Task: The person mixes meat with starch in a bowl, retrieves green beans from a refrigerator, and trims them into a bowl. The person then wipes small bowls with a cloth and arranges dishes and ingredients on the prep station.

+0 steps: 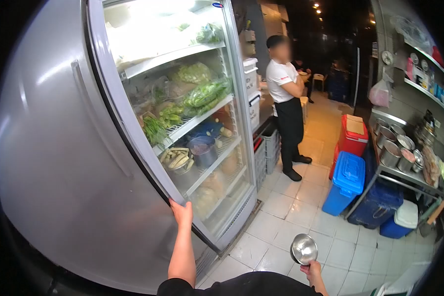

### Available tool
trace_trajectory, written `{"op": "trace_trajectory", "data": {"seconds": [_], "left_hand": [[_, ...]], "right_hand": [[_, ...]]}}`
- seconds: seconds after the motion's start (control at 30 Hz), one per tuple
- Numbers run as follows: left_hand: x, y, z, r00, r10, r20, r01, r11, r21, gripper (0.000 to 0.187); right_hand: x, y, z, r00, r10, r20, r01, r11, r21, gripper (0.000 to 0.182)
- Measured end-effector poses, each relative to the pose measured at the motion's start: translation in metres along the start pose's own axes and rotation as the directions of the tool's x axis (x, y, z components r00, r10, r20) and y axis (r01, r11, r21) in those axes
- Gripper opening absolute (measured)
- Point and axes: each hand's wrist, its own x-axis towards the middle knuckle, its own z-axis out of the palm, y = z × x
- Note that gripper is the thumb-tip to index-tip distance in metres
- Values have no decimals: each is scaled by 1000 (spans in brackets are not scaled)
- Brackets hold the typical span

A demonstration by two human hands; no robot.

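Note:
My left hand (pixel 182 212) grips the edge of the grey fridge door (pixel 64 163), which stands wide open at the left. My right hand (pixel 312 271) holds a small steel bowl (pixel 304 248) low over the white tiled floor. The lit fridge (pixel 197 123) shows wire shelves with bagged leafy greens (pixel 202 93), a bowl of pale vegetables (pixel 175 160) and a steel pot (pixel 203 150).
A person in a white shirt and black apron (pixel 286 106) stands beyond the fridge, arms folded. Blue (pixel 348 180) and red (pixel 352 135) cooler boxes sit on the floor at the right. A steel counter (pixel 404 172) carries several metal pots. Grey crates (pixel 270 148) stack beside the fridge.

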Motion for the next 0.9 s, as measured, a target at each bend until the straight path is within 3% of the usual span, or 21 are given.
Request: {"op": "trace_trajectory", "data": {"seconds": [0.07, 0.17, 0.27, 0.37, 0.43, 0.53, 0.67, 0.83, 0.9], "left_hand": [[-16, 7, -3, 1000, -20, -16, 21, 998, 52, 89], [-58, 19, -2, 997, 68, -25, -65, 993, 100, 85], [-103, 31, -5, 999, 38, 31, -39, 998, 52, 81], [-151, 55, -14, 990, 122, 72, -120, 992, -23, 75], [-177, 82, -27, 947, 66, 315, -17, 988, -155, 62], [-188, 56, -15, 896, 213, 389, -119, 961, -251, 47], [-164, 36, -10, 941, 130, 311, -9, 932, -363, 40], [-86, 70, -22, 975, 146, 166, -43, 863, -504, 36], [-45, 91, -13, 979, 172, 110, -83, 828, -555, 36]], "right_hand": [[23, -22, 20, 997, 22, 68, -21, 1000, -9, 30], [45, -51, 62, 983, 64, 172, -51, 996, -78, 34], [67, -64, 103, 907, 177, 383, -165, 984, -64, 40], [81, -68, 143, 856, 186, 482, -188, 981, -43, 40], [91, -73, 161, 835, 197, 514, -217, 976, -22, 42], [106, -79, 178, 828, 188, 528, -249, 968, 46, 44], [130, -97, 183, 860, 115, 497, -215, 965, 149, 44], [189, -118, 164, 906, 99, 411, -222, 939, 263, 36], [234, -112, 149, 914, -99, 393, -77, 910, 408, 28]]}}
